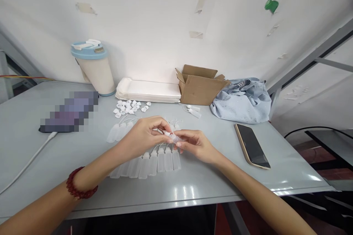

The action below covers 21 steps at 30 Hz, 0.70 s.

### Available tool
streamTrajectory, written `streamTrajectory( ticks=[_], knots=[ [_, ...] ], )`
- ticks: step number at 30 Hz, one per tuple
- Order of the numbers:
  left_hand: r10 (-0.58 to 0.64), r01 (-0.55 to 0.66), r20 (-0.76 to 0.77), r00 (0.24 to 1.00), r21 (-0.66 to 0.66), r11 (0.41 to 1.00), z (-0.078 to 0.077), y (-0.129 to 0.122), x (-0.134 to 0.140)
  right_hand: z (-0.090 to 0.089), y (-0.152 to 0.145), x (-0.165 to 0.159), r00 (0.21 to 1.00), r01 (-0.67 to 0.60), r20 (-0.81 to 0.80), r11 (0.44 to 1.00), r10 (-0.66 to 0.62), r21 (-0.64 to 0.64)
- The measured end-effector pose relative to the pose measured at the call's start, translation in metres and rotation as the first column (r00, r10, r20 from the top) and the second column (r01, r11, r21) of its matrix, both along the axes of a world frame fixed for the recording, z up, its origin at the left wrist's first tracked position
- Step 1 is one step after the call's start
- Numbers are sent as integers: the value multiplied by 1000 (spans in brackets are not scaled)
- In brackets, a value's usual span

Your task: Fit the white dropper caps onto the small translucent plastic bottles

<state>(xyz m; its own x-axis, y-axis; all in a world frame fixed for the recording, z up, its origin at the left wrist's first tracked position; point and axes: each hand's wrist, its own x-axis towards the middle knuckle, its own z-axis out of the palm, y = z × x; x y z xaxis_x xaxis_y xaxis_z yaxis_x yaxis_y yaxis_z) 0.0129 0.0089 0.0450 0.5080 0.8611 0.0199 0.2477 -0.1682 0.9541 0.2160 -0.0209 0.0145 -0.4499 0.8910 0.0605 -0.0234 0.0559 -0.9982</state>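
Observation:
In the head view, my right hand [197, 145] is closed around a small translucent plastic bottle [176, 139], tilted above the table. My left hand [149, 132] pinches a small white cap [167, 133] at the bottle's neck end; the fingers partly cover it, and I cannot tell how firmly it sits there. Below my hands lies a row of similar capped bottles [153, 163] with thin loops at their tops. More bottles [116, 132] lie behind my left wrist, partly hidden. A pile of loose white caps [128, 107] rests farther back.
At the back stand a cream tumbler [97, 75], a stack of white packets [154, 91], an open cardboard box [201, 89] and a blue cloth bundle [242, 101]. Two bottles [193, 111] lie before the box. A phone [252, 146] lies right; a cabled, blurred device [71, 112] lies left.

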Motion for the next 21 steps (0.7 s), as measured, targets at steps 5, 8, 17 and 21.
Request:
streamTrajectory(
  ticks=[5, 8, 17, 21],
  knots=[
    [-58, 61, -31, 998, 118, 991, 1, 0, -1, -1, 0, 0, 1000, 9, 22, 1000, -9, -1],
    [-63, 69, -53, 997, 129, 989, 4, 0, -2, -1, 1, 2, 999, 41, 30, 999, -42, 21],
    [62, -62, 0, 998, -81, 995, 0, -3, 3, -1, -1, 2, 992, 101, 61, 989, -108, 110],
    [66, -69, -37, 997, -76, 995, -1, -5, 4, 1, -3, 3, 987, 99, 113, 984, -117, 149]
  ],
)
